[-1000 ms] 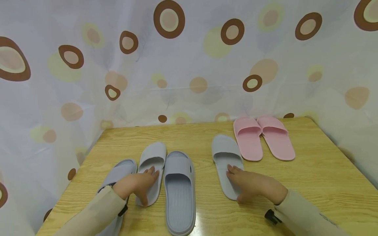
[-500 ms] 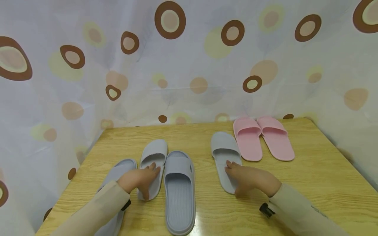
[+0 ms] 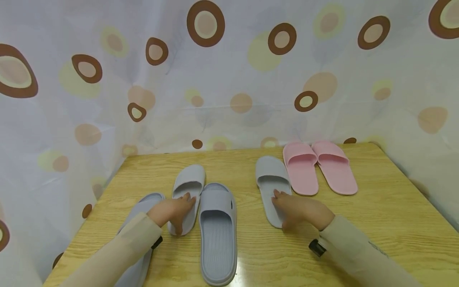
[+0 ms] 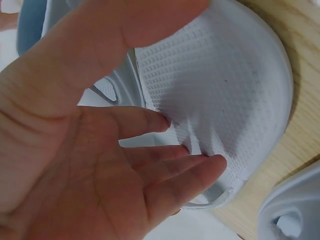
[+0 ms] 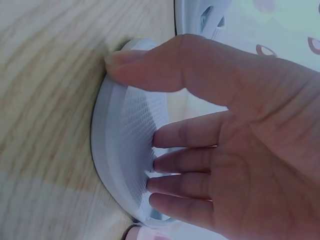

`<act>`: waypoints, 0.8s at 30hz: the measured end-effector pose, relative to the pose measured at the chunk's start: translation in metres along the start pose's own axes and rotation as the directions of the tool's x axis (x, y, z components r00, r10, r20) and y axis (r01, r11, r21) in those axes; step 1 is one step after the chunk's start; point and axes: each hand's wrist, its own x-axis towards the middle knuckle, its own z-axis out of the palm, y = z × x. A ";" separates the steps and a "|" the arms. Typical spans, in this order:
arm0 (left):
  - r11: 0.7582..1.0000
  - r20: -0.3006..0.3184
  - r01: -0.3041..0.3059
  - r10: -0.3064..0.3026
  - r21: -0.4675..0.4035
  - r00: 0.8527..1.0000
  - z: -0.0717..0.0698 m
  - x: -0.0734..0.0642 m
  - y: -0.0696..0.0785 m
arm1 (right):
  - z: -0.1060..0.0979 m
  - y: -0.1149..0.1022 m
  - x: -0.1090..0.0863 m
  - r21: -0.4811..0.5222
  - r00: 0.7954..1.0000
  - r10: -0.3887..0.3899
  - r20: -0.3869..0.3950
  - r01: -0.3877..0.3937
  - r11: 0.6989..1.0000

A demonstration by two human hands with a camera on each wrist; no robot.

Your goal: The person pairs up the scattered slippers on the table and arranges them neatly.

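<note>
In the head view my left hand (image 3: 175,211) rests its fingertips on the insole of a light grey slipper (image 3: 191,175), left of the middle. The left wrist view shows those fingers nearly straight on the textured insole (image 4: 220,90). My right hand (image 3: 301,209) touches a matching light grey slipper (image 3: 271,166) right of the middle. Seen from the right wrist, its extended fingertips press the insole, and the thumb lies at the heel's edge (image 5: 107,135). Both slippers lie flat, toes toward the back.
A darker blue-grey slipper (image 3: 217,247) lies beside the left light grey one. Another (image 3: 143,205) is partly under my left forearm. A pink pair (image 3: 302,175) sits at the back right, touching or nearly touching the right grey slipper. Behind the wooden table (image 3: 376,223) hangs a patterned cloth (image 3: 229,79).
Both light grey slippers have slid forward, away from me, with my hands on them; the left one also shifted slightly right. The blue-grey and pink slippers stay where they were.
</note>
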 end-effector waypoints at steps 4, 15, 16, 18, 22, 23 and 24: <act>1.000 0.006 0.004 -0.004 -0.015 1.000 -0.002 0.003 -0.001 | -0.001 0.003 0.004 -0.010 1.000 0.001 0.010 -0.001 1.000; 1.000 0.018 0.014 -0.013 -0.012 1.000 -0.011 0.010 -0.001 | -0.010 0.004 0.009 0.017 0.999 0.038 0.034 -0.038 0.999; 1.000 0.020 0.016 -0.016 -0.013 1.000 -0.012 0.010 0.000 | -0.010 0.004 0.009 0.015 0.999 0.042 0.034 -0.042 0.999; 1.000 0.021 0.023 -0.023 -0.013 1.000 -0.013 0.011 0.000 | -0.011 0.004 0.010 0.005 0.998 0.044 0.033 -0.044 0.999; 0.999 0.018 0.031 -0.031 -0.024 0.999 -0.015 0.012 -0.001 | -0.011 0.005 0.014 0.007 0.998 0.057 0.030 -0.057 0.998; 0.999 0.014 0.031 -0.031 -0.026 0.999 -0.014 0.013 -0.001 | -0.011 0.006 0.015 0.008 0.998 0.057 0.028 -0.057 0.998; 0.999 0.010 0.030 -0.030 -0.028 0.999 -0.014 0.013 -0.001 | -0.011 0.007 0.016 0.013 0.998 0.060 0.026 -0.060 0.998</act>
